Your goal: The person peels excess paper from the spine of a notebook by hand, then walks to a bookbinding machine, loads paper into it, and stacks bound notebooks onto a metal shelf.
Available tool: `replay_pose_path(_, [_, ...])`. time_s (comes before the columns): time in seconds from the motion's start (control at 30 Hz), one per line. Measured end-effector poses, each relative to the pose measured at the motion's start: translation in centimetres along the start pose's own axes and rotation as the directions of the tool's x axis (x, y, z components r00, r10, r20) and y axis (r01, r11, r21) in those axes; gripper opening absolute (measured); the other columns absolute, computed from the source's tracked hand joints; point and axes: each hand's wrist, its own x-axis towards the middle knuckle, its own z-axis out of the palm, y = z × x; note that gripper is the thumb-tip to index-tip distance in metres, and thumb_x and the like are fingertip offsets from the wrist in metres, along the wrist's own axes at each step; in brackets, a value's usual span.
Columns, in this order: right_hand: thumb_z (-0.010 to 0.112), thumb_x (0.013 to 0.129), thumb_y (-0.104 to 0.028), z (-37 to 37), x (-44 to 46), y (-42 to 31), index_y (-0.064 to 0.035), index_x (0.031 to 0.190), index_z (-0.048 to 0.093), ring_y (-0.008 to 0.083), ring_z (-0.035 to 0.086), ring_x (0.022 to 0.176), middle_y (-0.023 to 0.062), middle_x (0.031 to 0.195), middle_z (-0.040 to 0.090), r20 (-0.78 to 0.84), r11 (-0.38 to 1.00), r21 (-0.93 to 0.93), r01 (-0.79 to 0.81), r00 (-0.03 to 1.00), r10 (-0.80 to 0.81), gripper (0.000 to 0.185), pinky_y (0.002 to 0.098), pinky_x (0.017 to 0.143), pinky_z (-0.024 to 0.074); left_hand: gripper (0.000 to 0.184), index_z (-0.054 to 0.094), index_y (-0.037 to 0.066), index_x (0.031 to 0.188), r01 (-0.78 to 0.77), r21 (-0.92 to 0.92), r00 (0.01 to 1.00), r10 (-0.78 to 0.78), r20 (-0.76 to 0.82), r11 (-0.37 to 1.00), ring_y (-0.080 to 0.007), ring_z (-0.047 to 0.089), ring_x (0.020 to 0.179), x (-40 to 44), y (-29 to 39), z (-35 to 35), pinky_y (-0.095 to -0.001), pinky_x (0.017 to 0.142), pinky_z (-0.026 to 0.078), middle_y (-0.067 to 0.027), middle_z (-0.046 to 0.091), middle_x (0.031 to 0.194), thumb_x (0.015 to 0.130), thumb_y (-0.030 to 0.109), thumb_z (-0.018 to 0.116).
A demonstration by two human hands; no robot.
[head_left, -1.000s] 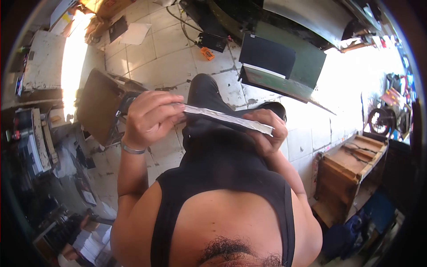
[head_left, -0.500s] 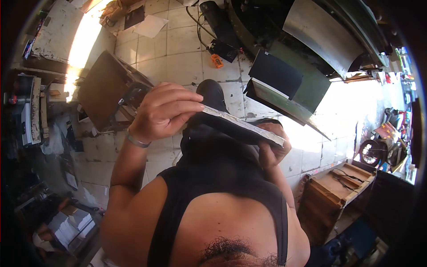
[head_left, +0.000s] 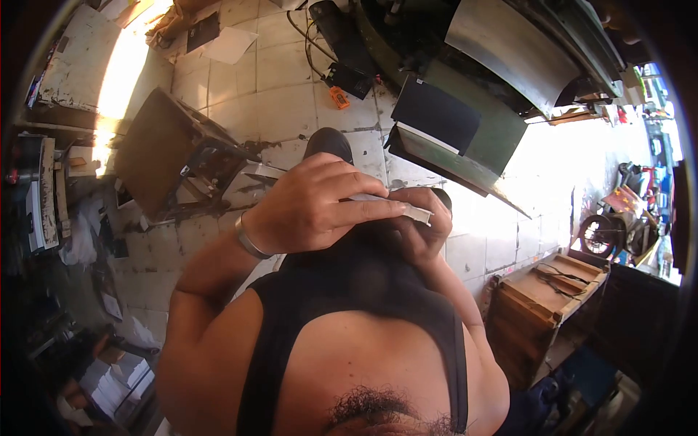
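Note:
Both hands are close together in front of my dark clothing. Between them is a long, thin piece with a rough whitish edge (head_left: 417, 214), rather like the spine of a bound stack of paper; most of it is hidden by my fingers. My left hand (head_left: 313, 203), wearing a metal band on its wrist, lies across the piece with its fingers bent over the edge. At the piece's right end, my right hand (head_left: 422, 227) grips it between thumb and fingers.
Ahead on the right, a black flat cover (head_left: 436, 112) lies on a green machine table (head_left: 502, 138). A brown wooden box (head_left: 156, 152) stands left. Wooden furniture (head_left: 556, 291) is at right, and an orange object (head_left: 339, 97) rests on the tiled floor (head_left: 280, 109).
My left hand has moved right and along the piece towards my right hand, covering most of its edge. My right hand has shifted slightly left, and the view has turned a little.

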Motion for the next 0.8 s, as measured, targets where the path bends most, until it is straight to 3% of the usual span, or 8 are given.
replay_pose_path(0.1, [0.08,0.087,-0.014,0.2,-0.7,0.2,0.0058,0.106,0.073,0.0286,0.075,0.09,0.0178,0.102,0.077,-0.074,0.991,0.086,-0.104,0.991,0.111,0.028,0.0362,0.082,0.0571,0.043,0.081,0.019,0.118,-0.003,0.096,0.999,0.007,-0.048,0.995,-0.0211,0.069,0.099,0.1,-0.3,-0.2,-0.0403,0.093,0.052,-0.0011,0.073,0.112,0.078,0.004,0.079])
replay_pose_path(0.23, [0.079,0.087,-0.014,-0.3,-1.6,1.4,0.0053,0.104,0.073,0.0286,0.074,0.092,0.0176,0.1,0.077,-0.263,0.968,0.25,-0.028,0.96,0.096,0.026,0.0375,0.085,0.0565,0.034,0.083,0.017,0.109,0.098,0.254,0.983,-0.053,-0.177,0.962,-0.0248,0.07,0.105,-1.0,-1.5,-3.6,-0.0425,0.099,0.052,-0.0045,0.074,0.119,0.076,0.008,0.085])
replay_pose_path(0.33, [0.078,0.088,-0.016,-1.3,-2.0,1.8,0.0048,0.102,0.073,0.0288,0.074,0.092,0.0191,0.099,0.076,-0.276,0.973,0.23,-0.011,0.958,0.076,0.026,0.0383,0.085,0.0569,0.036,0.081,0.012,0.111,0.147,0.321,0.956,-0.052,-0.288,0.936,-0.0266,0.07,0.114,-3.4,-3.3,-5.6,-0.0448,0.105,0.051,-0.0087,0.074,0.122,0.076,0.014,0.09])
replay_pose_path(0.43, [0.077,0.094,-0.026,-1.3,-2.4,2.3,0.0032,0.106,0.068,0.0304,0.07,0.095,0.019,0.101,0.07,-0.271,0.943,0.333,0.005,0.958,0.09,0.033,0.0422,0.087,0.0551,0.042,0.076,0.005,0.116,0.309,-0.269,0.757,-0.407,-0.511,0.912,-0.0262,0.069,0.121,-4.7,-3.2,-3.6,-0.046,0.111,0.049,-0.0116,0.076,0.117,0.079,0.018,0.092])
replay_pose_path(0.53, [0.076,0.097,-0.029,-0.9,-2.8,3.7,0.0015,0.114,0.063,0.0315,0.065,0.103,0.0188,0.11,0.065,-0.252,0.876,0.482,0.009,0.959,0.128,0.037,0.044,0.09,0.0531,0.045,0.073,-0.001,0.117,0.317,-0.607,0.817,-0.535,-0.215,0.729,-0.0254,0.07,0.121,-5.8,-3.5,-3.6,-0.0451,0.111,0.05,-0.0138,0.077,0.114,0.082,0.019,0.093])
replay_pose_path(0.73, [0.079,0.095,-0.028,-0.7,-2.4,5.7,0.0024,0.119,0.064,0.0317,0.065,0.109,0.0164,0.115,0.062,-0.134,0.816,0.574,-0.068,0.975,0.175,0.042,0.0462,0.099,0.0524,0.033,0.073,0.001,0.105,0.263,-0.475,0.854,-0.431,-0.29,0.84,-0.0252,0.074,0.098,-6.2,-3.6,-3.0,-0.0405,0.092,0.058,-0.0116,0.076,0.102,0.085,0.021,0.09])
replay_pose_path(0.77, [0.078,0.092,-0.017,-0.5,-2.7,5.9,0.0042,0.115,0.071,0.0326,0.069,0.109,0.0186,0.112,0.069,-0.157,0.8,0.595,-0.072,0.966,0.204,0.032,0.0438,0.099,0.0541,0.032,0.073,0.001,0.105,0.247,-0.458,0.856,-0.414,-0.31,0.854,-0.0253,0.074,0.096,-5.9,-3.4,-2.9,-0.0405,0.089,0.058,-0.0112,0.076,0.1,0.086,0.022,0.089])
replay_pose_path(0.8, [0.079,0.092,-0.018,-0.5,-2.7,6.1,0.0036,0.115,0.069,0.0332,0.068,0.112,0.0178,0.114,0.068,-0.151,0.81,0.579,-0.095,0.963,0.222,0.033,0.0457,0.101,0.053,0.032,0.073,0.002,0.104,0.225,-0.421,0.861,-0.381,-0.336,0.879,-0.0256,0.073,0.095,-5.7,-3.3,-2.7,-0.0405,0.089,0.058,-0.0113,0.075,0.1,0.087,0.024,0.088])
